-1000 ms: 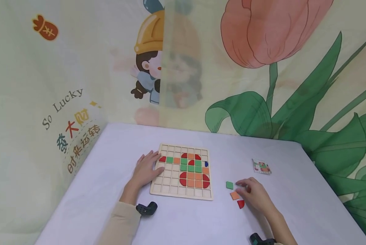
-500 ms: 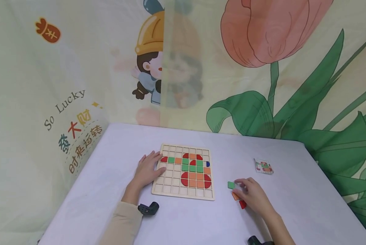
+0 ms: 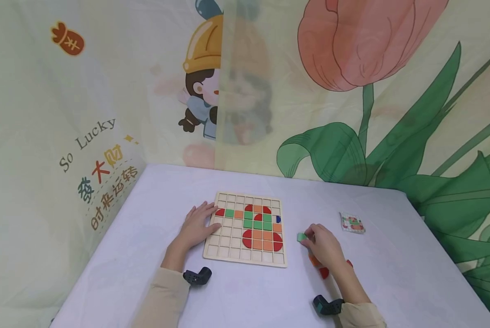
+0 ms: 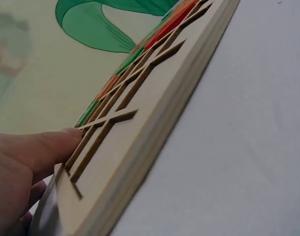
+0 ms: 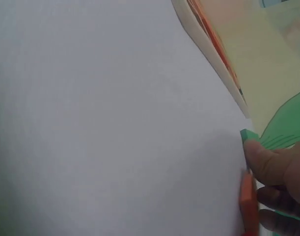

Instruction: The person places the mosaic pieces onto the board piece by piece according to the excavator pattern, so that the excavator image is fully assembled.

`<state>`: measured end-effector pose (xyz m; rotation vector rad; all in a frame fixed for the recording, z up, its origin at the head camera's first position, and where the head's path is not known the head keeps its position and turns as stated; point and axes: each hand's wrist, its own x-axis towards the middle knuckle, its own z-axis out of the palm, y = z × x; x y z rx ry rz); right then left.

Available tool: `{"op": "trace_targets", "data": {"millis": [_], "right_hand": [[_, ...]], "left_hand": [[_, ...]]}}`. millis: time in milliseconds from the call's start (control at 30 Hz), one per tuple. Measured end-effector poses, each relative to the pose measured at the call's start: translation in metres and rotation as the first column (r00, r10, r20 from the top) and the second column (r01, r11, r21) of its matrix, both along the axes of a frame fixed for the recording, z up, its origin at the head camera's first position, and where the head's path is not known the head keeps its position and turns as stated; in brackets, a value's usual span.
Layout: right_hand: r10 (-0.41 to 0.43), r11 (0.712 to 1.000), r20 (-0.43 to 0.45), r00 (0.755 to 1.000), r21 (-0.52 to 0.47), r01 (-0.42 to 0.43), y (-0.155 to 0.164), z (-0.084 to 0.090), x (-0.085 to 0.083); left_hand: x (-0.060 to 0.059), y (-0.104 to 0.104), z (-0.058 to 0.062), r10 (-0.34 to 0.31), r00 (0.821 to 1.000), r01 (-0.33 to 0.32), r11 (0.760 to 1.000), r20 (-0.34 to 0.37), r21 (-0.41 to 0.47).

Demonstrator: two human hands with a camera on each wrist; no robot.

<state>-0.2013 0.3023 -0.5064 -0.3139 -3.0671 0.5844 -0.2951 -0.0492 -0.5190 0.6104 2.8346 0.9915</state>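
Observation:
A wooden grid board (image 3: 228, 249) lies on the white table, partly filled with red, green and orange tiles. My left hand (image 3: 195, 227) rests flat on its left edge, fingers straight; in the left wrist view a fingertip (image 4: 66, 140) touches the board's frame (image 4: 140, 147). My right hand (image 3: 322, 246) pinches a green square tile (image 3: 301, 237) just right of the board, lifted a little off the table; the same green tile (image 5: 249, 135) shows in the right wrist view. An orange tile (image 3: 312, 261) and a red tile (image 3: 324, 272) lie under that hand.
A small pattern card (image 3: 353, 223) lies on the table (image 3: 392, 282) to the right of my right hand. Printed cloth walls stand close behind and to the left. Black wrist cameras (image 3: 197, 276) sit on both forearms.
My right hand has picked up the green tile and carried it left and away from me, towards the board. The left hand stayed on the board's edge.

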Motion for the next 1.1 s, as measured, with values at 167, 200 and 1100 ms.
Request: {"op": "trace_targets", "data": {"millis": [167,200,1100], "right_hand": [[-0.001,0.997,-0.030,1.000,-0.080,-0.002,-0.007,-0.002,-0.013],[-0.004,0.995,-0.036,0.999,-0.101,0.001,-0.009,-0.001,-0.017],[0.293,0.912,-0.163,0.942,-0.249,-0.326,-0.188,-0.005,-0.087]], "left_hand": [[0.000,-0.009,0.005,-0.013,0.993,0.008,0.999,0.117,0.045],[0.000,-0.011,0.005,-0.012,0.991,0.005,0.999,0.133,0.050],[0.000,-0.016,0.002,-0.063,0.989,0.056,0.997,0.131,0.060]]}}
